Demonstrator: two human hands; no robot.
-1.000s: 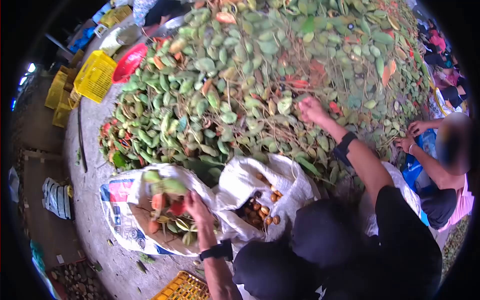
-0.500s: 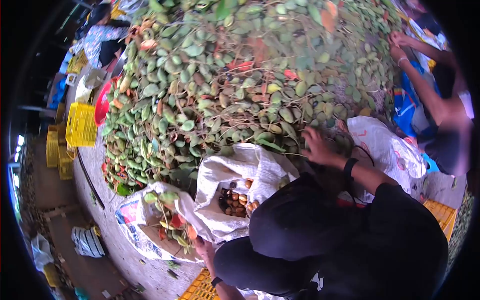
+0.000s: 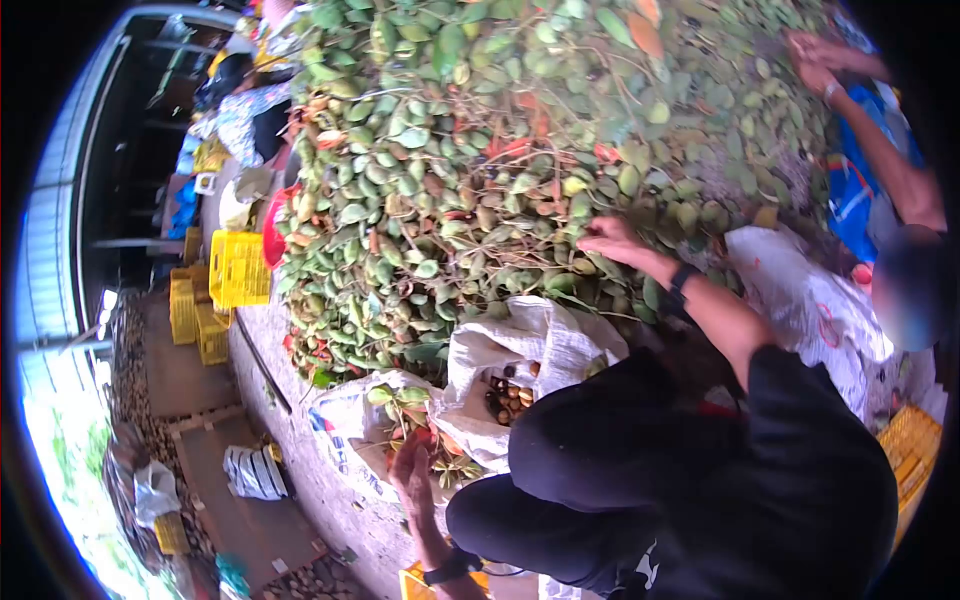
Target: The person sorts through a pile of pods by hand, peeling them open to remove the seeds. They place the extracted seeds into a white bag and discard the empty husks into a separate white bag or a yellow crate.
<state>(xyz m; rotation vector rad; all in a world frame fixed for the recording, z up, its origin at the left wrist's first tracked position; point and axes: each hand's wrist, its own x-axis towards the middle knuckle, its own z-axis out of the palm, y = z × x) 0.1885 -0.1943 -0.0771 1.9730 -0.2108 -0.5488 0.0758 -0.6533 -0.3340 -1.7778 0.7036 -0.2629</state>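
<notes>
My right hand (image 3: 612, 243) reaches over the heap of green pods and stems (image 3: 430, 210), its fingers stretched out and nothing visible in them. At the printed sack (image 3: 345, 430) on the left, my left hand (image 3: 412, 468) is at the opening, beside a red pod piece (image 3: 422, 438). Blur hides whether its fingers hold that piece. Open husks and green pods (image 3: 410, 398) lie in this sack. Between my hands stands a white woven sack (image 3: 482, 350) with brown, shiny round seeds (image 3: 512, 398) inside.
A co-worker's hands (image 3: 815, 62) are at the heap's upper right, above a blue bag (image 3: 852, 200). Another white sack (image 3: 790, 290) lies right of my arm. Yellow crates (image 3: 238, 268) and a red basin (image 3: 274, 225) stand left; an orange crate (image 3: 908, 445) is at right.
The view has turned and shifted. My right hand went from the heap toward my knee with fingers spread, then back over the heap. My left hand stays by the printed sack's opening.
</notes>
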